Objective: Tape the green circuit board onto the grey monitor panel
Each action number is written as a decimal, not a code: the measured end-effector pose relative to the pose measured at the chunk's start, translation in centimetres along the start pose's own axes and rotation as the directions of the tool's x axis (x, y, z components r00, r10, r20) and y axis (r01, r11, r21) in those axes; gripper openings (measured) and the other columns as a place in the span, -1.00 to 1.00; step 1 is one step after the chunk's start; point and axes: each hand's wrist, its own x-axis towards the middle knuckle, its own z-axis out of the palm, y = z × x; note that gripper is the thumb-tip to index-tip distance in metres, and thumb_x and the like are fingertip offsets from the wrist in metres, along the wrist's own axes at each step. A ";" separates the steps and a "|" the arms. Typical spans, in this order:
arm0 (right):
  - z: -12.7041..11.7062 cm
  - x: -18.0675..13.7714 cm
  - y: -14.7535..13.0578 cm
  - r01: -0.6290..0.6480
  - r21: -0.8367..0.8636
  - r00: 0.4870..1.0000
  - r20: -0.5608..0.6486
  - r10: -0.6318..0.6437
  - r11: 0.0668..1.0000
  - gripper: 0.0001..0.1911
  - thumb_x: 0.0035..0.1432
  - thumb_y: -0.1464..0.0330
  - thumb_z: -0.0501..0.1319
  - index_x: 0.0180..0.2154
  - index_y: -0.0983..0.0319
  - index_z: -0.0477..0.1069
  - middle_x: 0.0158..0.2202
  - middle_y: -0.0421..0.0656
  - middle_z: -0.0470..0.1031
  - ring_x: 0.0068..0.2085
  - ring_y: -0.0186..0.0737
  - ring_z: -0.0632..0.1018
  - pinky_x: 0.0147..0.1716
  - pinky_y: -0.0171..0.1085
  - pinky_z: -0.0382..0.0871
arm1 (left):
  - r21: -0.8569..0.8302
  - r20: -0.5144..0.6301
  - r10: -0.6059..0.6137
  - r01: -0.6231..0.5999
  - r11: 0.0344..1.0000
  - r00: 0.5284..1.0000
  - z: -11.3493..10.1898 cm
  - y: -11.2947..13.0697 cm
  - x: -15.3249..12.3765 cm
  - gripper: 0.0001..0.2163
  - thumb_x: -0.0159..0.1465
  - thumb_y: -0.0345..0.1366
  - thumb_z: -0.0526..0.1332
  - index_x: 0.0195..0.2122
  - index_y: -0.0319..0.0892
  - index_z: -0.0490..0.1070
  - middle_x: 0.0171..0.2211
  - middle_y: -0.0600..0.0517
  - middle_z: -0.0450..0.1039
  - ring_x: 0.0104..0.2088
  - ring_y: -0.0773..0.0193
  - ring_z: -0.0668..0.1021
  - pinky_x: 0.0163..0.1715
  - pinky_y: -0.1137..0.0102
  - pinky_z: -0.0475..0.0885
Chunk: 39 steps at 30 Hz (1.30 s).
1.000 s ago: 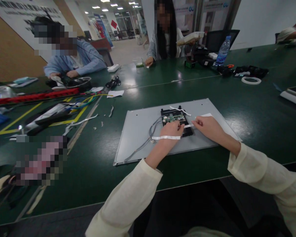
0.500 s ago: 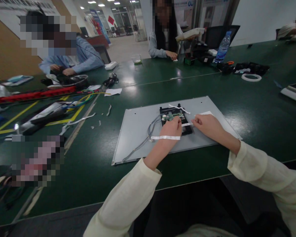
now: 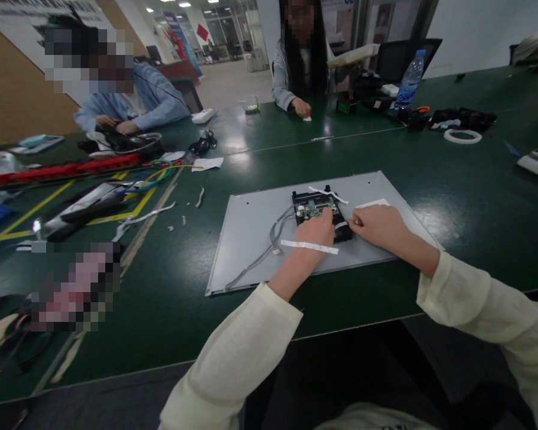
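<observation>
L hand [image 3: 314,230] + R hand [image 3: 379,224] both over the black housing [image 3: 344,234] on the grey display back panel [image 3: 251,227]. The panel lies flat on the green worktop [image 3: 452,197], near the front edge.

- L hand: fingers curled together, tips on the near edge of the green circuit board [image 3: 316,209], pinching the left end of a short tape strip [image 3: 341,225].
- R hand: knuckles up, thumb + index pressed together on the right end of the same strip. The strip spans the small gap between the hands, just above the housing. Can't tell if it touches the housing yet.
- A longer white wrist strip [image 3: 309,246] lies across the L wrist.
- Circuit board sits inside the housing, approx. mid-panel, slightly right of centre.
- Grey cable [image 3: 275,230] runs from the board's left side, loops, then trails to the panel's near-left corner.
- Crossed strip [image 3: 328,193] lies over the housing's far edge; flat strip [image 3: 373,203] is on the panel just beyond the R hand.

Rest of the worktop:
- Far right: water bottle [image 3: 410,77], white tape roll [image 3: 462,136].
- Left: red bar [image 3: 58,171], paper scrap [image 3: 207,163] and tape offcuts.
- Co-worker in blue jacket [image 3: 152,104] sits far left with both hands on dark gear. Second co-worker [image 3: 296,71] sits opposite, one hand on the worktop.
</observation>
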 end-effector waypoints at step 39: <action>-4.3 -3.2 -2.9 0.568 0.312 0.648 -0.740 -0.180 0.762 -0.81 0.17 0.41 0.17 -0.21 0.13 0.53 -0.30 -0.15 0.57 -0.34 -0.28 0.54 -0.40 -0.31 0.42 | 0.040 -0.070 0.089 -0.086 0.995 0.994 0.0 -1.1 -1.3 -0.75 0.32 -0.39 -0.04 0.00 -0.22 0.23 -0.33 -0.10 0.51 -0.30 0.10 0.58 -0.34 0.32 0.42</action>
